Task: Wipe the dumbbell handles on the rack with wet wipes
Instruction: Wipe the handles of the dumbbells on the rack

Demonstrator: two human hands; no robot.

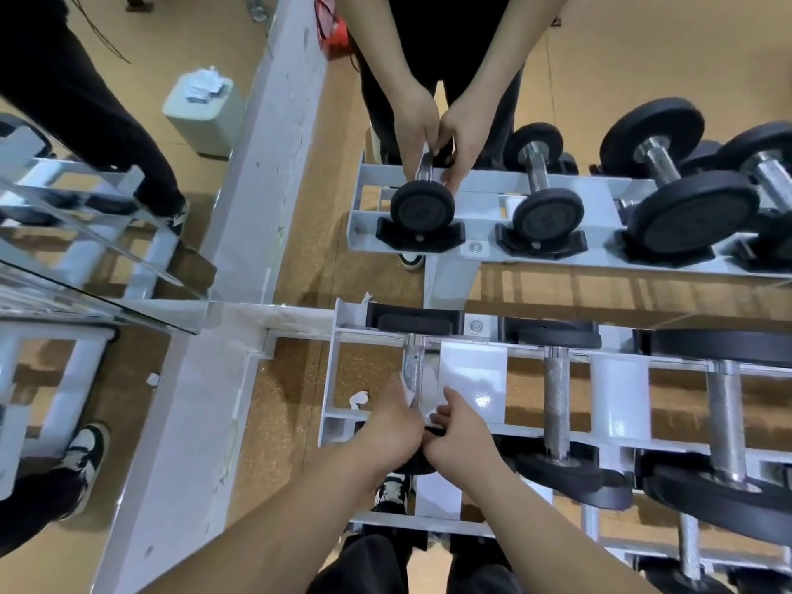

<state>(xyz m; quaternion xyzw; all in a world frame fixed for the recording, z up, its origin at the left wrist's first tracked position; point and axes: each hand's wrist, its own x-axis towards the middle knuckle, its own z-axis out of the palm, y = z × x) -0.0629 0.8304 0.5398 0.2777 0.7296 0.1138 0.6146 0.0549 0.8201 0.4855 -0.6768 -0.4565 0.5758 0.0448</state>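
Left hand (392,426) curled, right hand (465,441) curled alongside

I see the white rack (619,396) holding dumbbells (557,405) side by side, their ends seated in black cradles (553,330) along its rails.

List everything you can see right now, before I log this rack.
dumbbells: three on top tier, more below; black heads, steel handles
rack: one, white, straight ahead
wipe: one, white, on leftmost handle
mirror: one ahead, reflecting rack and person
scraps: a few, white, floor left of rack
jug: one, white, seen only in mirror
shoe: one, black and white, under rack
left grip: holds wipe on leftmost handle
right grip: pinches wipe beside it
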